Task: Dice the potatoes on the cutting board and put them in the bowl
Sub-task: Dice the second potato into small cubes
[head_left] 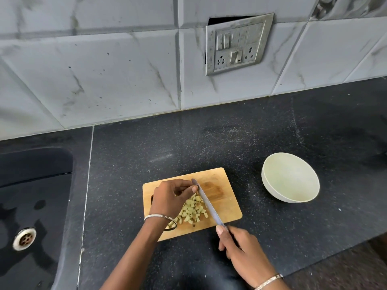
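Right now the pale yellow diced potato pieces [192,210] lie in a loose heap on the rectangular wooden cutting board [219,189], which sits on the black speckled stone counter [146,153]. The left hand [171,197] arches over the far left part of the heap with its fingers curled down. Its index fingertip touches the side of the blade, and whether the fingers pinch a piece underneath is hidden. The right hand [240,248] is off the board's near right corner, wrapped round the dark handle of a long steel knife [207,203] with the thumb stretched along the top. The blade runs slantwise across the board along the right edge of the heap, so the potato lies between blade and left palm. A round white bowl [290,177] stands on the counter, right of the board and apart from it. A dark sink [31,206] is set in at the left. A metal bangle circles each wrist.
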### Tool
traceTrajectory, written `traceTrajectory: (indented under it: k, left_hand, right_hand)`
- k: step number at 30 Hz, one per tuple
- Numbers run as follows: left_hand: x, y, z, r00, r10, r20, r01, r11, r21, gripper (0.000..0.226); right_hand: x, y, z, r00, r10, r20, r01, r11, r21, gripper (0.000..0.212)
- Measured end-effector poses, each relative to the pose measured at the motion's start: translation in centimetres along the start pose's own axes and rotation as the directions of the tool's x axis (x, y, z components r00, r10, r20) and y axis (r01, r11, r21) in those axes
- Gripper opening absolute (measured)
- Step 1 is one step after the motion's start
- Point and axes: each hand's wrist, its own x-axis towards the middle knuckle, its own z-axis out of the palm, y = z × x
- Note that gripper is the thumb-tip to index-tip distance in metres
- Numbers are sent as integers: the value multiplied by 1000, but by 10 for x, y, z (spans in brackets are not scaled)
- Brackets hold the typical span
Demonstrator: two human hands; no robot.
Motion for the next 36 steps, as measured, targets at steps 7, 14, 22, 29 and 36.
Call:
traceTrajectory:
  k: [7,14,22,29,36]
  left_hand:
    - [1,1,-2,988,-142,53,150,969,-197,7]
    - [4,-4,-7,997,0,-79,26,946,325,11]
    - [4,-7,-2,997,54,-51,-28,911,411,18]
    - [1,-10,3,983,184,17,-173,882,439,14]
    - [-4,14,19,996,60,66,-68,989,128,13]
  right_hand:
    - [-4,0,-1,999,-16,-28,18,998,52,52]
    - [0,9,-11,989,-15,-147,-4,992,-125,46]
    - [4,10,0,990,20,-138,-43,985,-165,51]
    - [6,2,0,992,53,-116,-70,986,-149,48]
    - [5,-14,-6,978,178,109,-205,914,350,53]
